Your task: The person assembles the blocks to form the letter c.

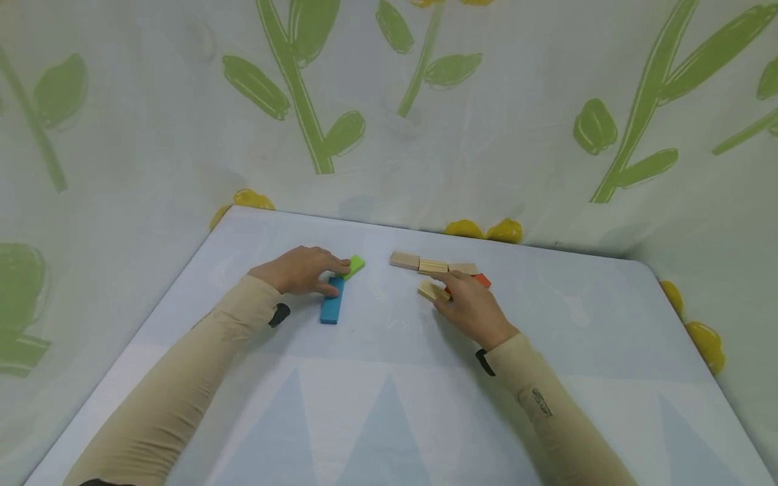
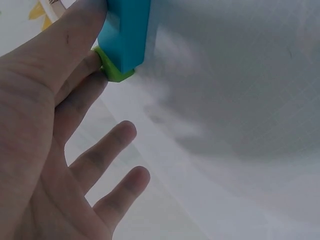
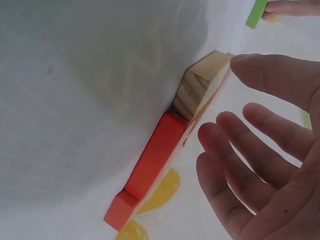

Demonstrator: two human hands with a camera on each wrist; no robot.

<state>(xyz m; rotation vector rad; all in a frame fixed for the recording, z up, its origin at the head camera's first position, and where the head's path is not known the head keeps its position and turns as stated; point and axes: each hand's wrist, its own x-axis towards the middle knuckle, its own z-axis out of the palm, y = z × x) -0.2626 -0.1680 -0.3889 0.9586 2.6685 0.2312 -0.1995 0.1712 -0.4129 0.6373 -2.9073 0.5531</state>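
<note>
My left hand (image 1: 300,270) rests at a blue block (image 1: 331,305) and a bright green block (image 1: 355,266). Its thumb touches the blue block and a fingertip touches the green one, while the other fingers spread loosely in the left wrist view. The two blocks meet at an angle. Over to the right, my right hand (image 1: 474,307) is at a pale wooden block (image 1: 429,290), its thumb tip beside that block's end. In the right wrist view its fingers look relaxed, near red blocks (image 3: 157,145) that adjoin the wooden block (image 3: 192,92).
Behind the right hand lies a row of wooden blocks: a plain one (image 1: 404,260), a ribbed one (image 1: 433,266) and another plain one (image 1: 463,268). They lie on a white and pale blue tabletop (image 1: 377,344). A leaf-patterned wall (image 1: 474,148) borders the far edge.
</note>
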